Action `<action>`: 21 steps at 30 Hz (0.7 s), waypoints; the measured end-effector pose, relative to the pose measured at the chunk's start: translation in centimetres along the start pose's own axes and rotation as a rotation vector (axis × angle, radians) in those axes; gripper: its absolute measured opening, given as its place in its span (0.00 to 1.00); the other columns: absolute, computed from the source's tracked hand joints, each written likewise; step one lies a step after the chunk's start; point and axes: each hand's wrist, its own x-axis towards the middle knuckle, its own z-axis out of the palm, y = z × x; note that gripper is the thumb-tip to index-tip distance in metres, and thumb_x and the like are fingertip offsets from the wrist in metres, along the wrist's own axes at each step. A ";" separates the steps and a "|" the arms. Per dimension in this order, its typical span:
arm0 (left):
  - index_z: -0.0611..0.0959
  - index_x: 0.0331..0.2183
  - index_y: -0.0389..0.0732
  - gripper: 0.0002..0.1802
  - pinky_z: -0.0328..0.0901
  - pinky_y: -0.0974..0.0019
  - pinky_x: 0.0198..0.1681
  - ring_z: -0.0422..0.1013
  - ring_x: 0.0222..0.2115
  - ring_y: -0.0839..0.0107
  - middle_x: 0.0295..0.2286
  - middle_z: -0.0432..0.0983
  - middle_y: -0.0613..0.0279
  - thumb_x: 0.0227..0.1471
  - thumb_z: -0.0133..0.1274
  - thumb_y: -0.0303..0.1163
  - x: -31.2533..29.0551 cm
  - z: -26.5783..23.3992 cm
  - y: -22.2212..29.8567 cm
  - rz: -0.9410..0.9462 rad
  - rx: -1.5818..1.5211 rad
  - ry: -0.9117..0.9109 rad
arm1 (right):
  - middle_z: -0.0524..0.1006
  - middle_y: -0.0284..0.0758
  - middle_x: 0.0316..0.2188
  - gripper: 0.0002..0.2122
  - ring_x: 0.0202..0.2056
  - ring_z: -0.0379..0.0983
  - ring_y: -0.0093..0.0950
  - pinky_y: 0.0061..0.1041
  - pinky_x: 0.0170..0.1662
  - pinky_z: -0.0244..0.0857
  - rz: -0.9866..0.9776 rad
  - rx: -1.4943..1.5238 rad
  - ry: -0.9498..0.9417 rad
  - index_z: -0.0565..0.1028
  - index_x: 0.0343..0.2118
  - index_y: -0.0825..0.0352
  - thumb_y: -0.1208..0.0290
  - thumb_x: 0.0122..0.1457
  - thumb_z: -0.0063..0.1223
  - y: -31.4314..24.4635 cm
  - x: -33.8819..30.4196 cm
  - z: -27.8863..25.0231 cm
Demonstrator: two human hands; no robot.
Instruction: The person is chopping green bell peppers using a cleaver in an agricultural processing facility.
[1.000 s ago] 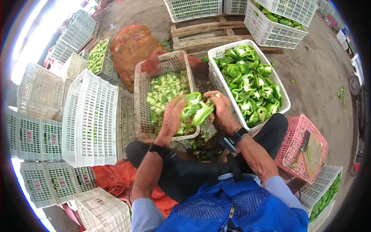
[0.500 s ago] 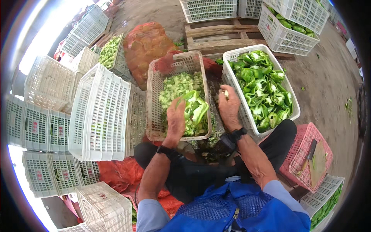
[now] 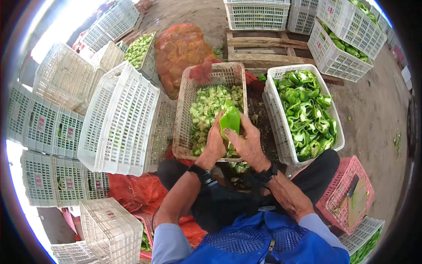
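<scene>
A green bell pepper (image 3: 230, 120) is held between both my hands, over the near part of a whitish plastic crate. My left hand (image 3: 214, 141) grips its left side. My right hand (image 3: 249, 144) closes on it from the right, with the thumb pressed on its lower front. The fingers behind the pepper are hidden. Pale green pepper cores and scraps (image 3: 211, 102) fill the bottom of the crate (image 3: 183, 118) under my hands. To the right, a white crate (image 3: 278, 132) is heaped with cut, hollow green peppers (image 3: 303, 114).
An upright white crate (image 3: 115, 127) stands close at left, before more stacked crates (image 3: 52, 136). Red mesh sacks (image 3: 182, 53) lie ahead and at lower left. A wooden pallet (image 3: 263, 43) is beyond. At right, a pink crate (image 3: 336, 176) carries a board and knife (image 3: 352, 185).
My right hand has moved left from beside the crate and joined my left hand on the pepper. The pepper now stands more upright, its outer skin showing instead of the open inside.
</scene>
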 end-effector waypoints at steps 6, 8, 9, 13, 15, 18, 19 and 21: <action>0.74 0.56 0.37 0.39 0.57 0.60 0.56 0.67 0.52 0.62 0.51 0.73 0.54 0.64 0.38 0.63 0.9 -0.9 -1.9 -1.056 -1.140 0.293 | 0.80 0.34 0.41 0.18 0.40 0.75 0.19 0.21 0.41 0.71 -0.097 0.065 0.154 0.73 0.54 0.70 0.80 0.60 0.57 -3.7 0.9 -0.7; 0.73 0.57 0.38 0.39 0.57 0.55 0.57 0.67 0.52 0.61 0.51 0.73 0.54 0.65 0.36 0.63 1.2 -1.3 -1.6 -1.072 -1.121 0.362 | 0.80 0.40 0.42 0.21 0.40 0.77 0.25 0.24 0.41 0.72 -0.366 -0.252 0.201 0.72 0.55 0.68 0.81 0.57 0.59 -3.9 1.1 -1.7; 0.73 0.57 0.38 0.40 0.57 0.53 0.57 0.66 0.52 0.61 0.51 0.73 0.54 0.64 0.36 0.63 1.8 -2.2 -0.1 -1.044 -1.386 0.257 | 0.79 0.44 0.41 0.24 0.39 0.78 0.37 0.31 0.39 0.74 -0.677 -0.784 0.142 0.71 0.57 0.67 0.77 0.56 0.61 -3.2 1.9 -2.1; 0.68 0.61 0.37 0.40 0.59 0.52 0.57 0.66 0.54 0.59 0.57 0.67 0.52 0.65 0.34 0.62 2.7 -3.4 2.6 -0.701 -1.297 -0.067 | 0.78 0.46 0.37 0.25 0.36 0.76 0.43 0.36 0.37 0.72 -0.390 -0.897 -0.166 0.70 0.58 0.67 0.67 0.58 0.60 1.7 1.9 -1.7; 0.60 0.65 0.35 0.42 0.60 0.51 0.57 0.64 0.57 0.54 0.63 0.57 0.49 0.66 0.30 0.60 2.5 -3.4 0.3 -0.950 -1.044 0.097 | 0.78 0.46 0.37 0.25 0.36 0.76 0.43 0.36 0.36 0.72 -0.419 -0.811 -0.093 0.70 0.59 0.67 0.67 0.58 0.60 0.7 2.9 -1.2; 0.58 0.66 0.34 0.43 0.56 0.50 0.61 0.61 0.59 0.54 0.63 0.58 0.49 0.66 0.29 0.60 2.0 -4.0 -2.3 -0.910 -0.896 0.297 | 0.78 0.46 0.36 0.26 0.32 0.76 0.43 0.36 0.36 0.72 -0.329 -0.560 0.065 0.69 0.59 0.67 0.66 0.58 0.60 -1.6 2.9 -0.4; 0.59 0.66 0.34 0.44 0.51 0.48 0.64 0.58 0.61 0.53 0.64 0.57 0.48 0.65 0.31 0.62 1.9 -3.4 -1.9 -0.939 -0.954 0.311 | 0.78 0.46 0.36 0.26 0.32 0.76 0.44 0.36 0.36 0.71 -0.387 -0.582 0.094 0.69 0.59 0.67 0.66 0.59 0.60 -0.3 2.6 -0.5; 0.59 0.66 0.34 0.44 0.50 0.48 0.65 0.58 0.62 0.53 0.64 0.56 0.47 0.65 0.32 0.62 1.9 -2.7 -1.6 -0.825 -1.261 0.125 | 0.79 0.48 0.37 0.25 0.32 0.78 0.44 0.36 0.36 0.72 -0.299 -1.010 -0.165 0.69 0.59 0.68 0.67 0.59 0.59 2.3 2.2 -0.7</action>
